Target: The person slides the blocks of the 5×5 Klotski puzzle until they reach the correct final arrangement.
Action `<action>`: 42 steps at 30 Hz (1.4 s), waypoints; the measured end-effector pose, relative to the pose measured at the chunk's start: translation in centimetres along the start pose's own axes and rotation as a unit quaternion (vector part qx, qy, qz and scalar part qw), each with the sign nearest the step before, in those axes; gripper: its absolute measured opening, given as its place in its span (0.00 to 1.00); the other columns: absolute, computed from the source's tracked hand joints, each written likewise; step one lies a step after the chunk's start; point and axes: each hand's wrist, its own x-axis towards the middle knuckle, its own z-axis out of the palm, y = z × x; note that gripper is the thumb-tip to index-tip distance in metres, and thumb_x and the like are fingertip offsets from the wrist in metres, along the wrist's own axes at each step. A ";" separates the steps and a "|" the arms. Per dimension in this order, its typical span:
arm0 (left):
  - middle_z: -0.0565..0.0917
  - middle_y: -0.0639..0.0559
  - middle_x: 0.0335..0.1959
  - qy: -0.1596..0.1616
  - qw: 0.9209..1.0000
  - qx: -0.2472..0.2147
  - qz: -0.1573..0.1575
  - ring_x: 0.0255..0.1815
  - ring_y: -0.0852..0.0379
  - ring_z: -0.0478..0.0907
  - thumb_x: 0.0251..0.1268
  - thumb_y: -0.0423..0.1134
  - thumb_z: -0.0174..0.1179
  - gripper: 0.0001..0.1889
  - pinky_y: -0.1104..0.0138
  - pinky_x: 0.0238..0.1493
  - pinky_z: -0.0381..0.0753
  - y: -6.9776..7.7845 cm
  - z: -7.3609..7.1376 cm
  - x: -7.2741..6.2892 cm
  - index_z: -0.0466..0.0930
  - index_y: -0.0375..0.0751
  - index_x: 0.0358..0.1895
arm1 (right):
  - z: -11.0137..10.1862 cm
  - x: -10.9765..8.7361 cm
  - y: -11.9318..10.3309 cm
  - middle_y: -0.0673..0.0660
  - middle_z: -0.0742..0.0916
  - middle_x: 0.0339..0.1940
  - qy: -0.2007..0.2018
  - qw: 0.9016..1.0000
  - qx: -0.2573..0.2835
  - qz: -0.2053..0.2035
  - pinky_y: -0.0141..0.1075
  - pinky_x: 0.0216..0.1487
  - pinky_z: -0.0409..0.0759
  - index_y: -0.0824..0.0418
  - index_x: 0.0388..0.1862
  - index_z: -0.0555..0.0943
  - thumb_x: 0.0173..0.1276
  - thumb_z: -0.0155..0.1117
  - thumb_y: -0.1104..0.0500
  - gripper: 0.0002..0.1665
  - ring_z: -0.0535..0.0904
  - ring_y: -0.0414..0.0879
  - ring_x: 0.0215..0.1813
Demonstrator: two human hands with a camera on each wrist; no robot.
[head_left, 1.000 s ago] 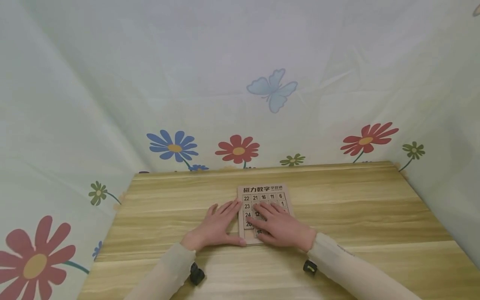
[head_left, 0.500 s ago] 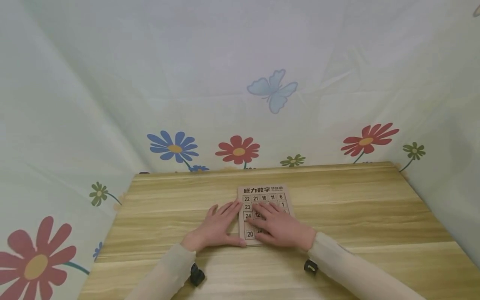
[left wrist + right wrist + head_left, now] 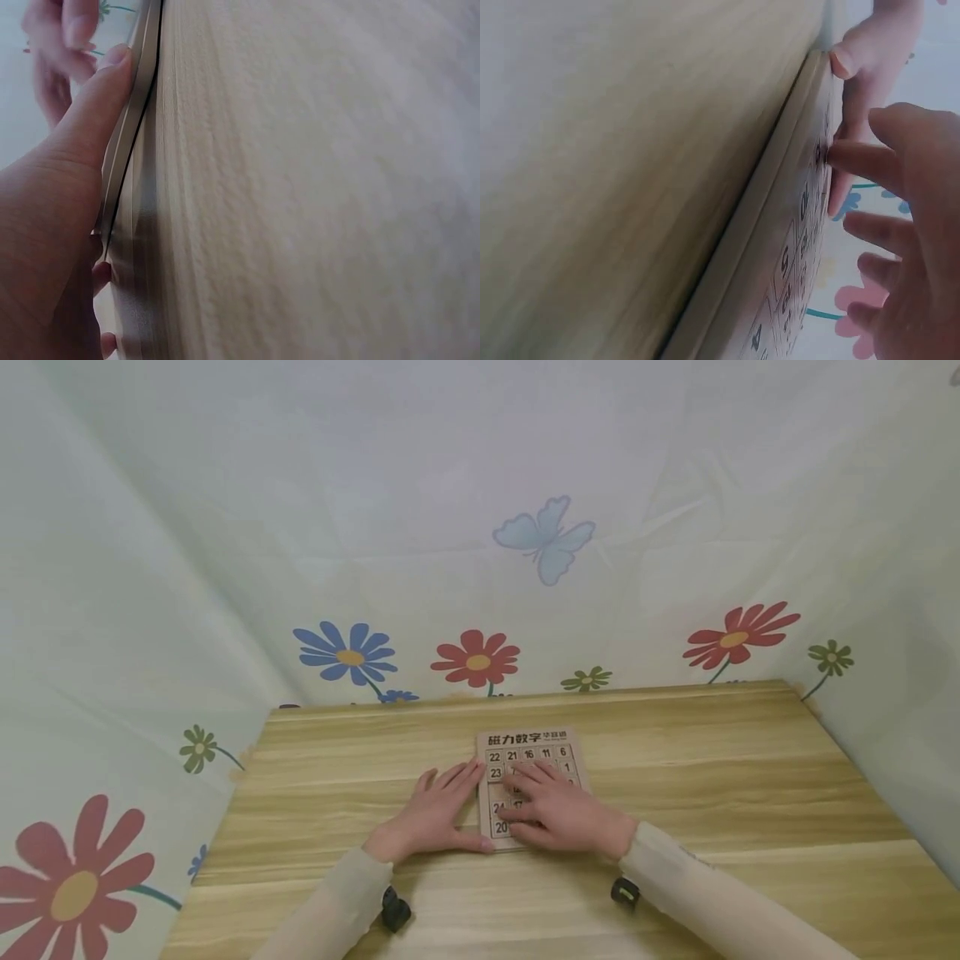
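A number sliding puzzle with light wooden numbered tiles and dark lettering lies flat on the table. Its left column shows an unfilled slot between tile 23 and tile 24, with tile 20 at the bottom. My left hand rests against the board's left side, fingers extended and thumb at the lower left corner. Over the tiles spreads my right hand, one fingertip at tile 24. It hides much of the middle and lower right tiles. In the right wrist view, a finger touches the tile face.
The wood-grain table extends around the puzzle on all sides. Behind it hangs a pale curtain printed with flowers and a butterfly. Small black devices sit at both wrists.
Tile 20 has slid down to the bottom of the left column, then tile 24 down one place. The open slot has moved up accordingly. The left hand stays put; the right fingers shift slightly.
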 end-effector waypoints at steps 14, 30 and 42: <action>0.48 0.51 0.87 -0.001 1.000 0.003 0.003 0.86 0.48 0.48 0.53 0.84 0.56 0.66 0.36 0.79 0.45 0.0 0.0 0.1 0.44 0.47 0.87 | 0.7 1.6 0.8 0.62 0.67 0.83 -0.044 0.996 -0.020 0.078 0.63 0.80 0.56 0.48 0.78 0.73 0.82 0.51 0.39 0.32 0.57 0.62 0.83; 0.46 0.52 0.87 -0.002 1.000 0.005 0.001 0.86 0.47 0.47 0.53 0.85 0.57 0.66 0.35 0.80 0.43 -0.3 0.2 0.2 0.43 0.47 0.87 | 0.7 3.3 1.6 0.66 0.68 0.81 -0.031 0.992 0.001 0.122 0.63 0.79 0.59 0.59 0.81 0.68 0.82 0.52 0.39 0.37 0.59 0.64 0.82; 0.47 0.52 0.87 0.005 1.000 0.001 -0.001 0.86 0.47 0.48 0.52 0.84 0.58 0.67 0.36 0.80 0.43 -0.1 0.3 0.1 0.43 0.47 0.87 | 0.2 1.3 1.9 0.66 0.69 0.80 -0.019 0.997 0.013 0.078 0.65 0.78 0.59 0.56 0.74 0.77 0.81 0.55 0.43 0.30 0.61 0.65 0.81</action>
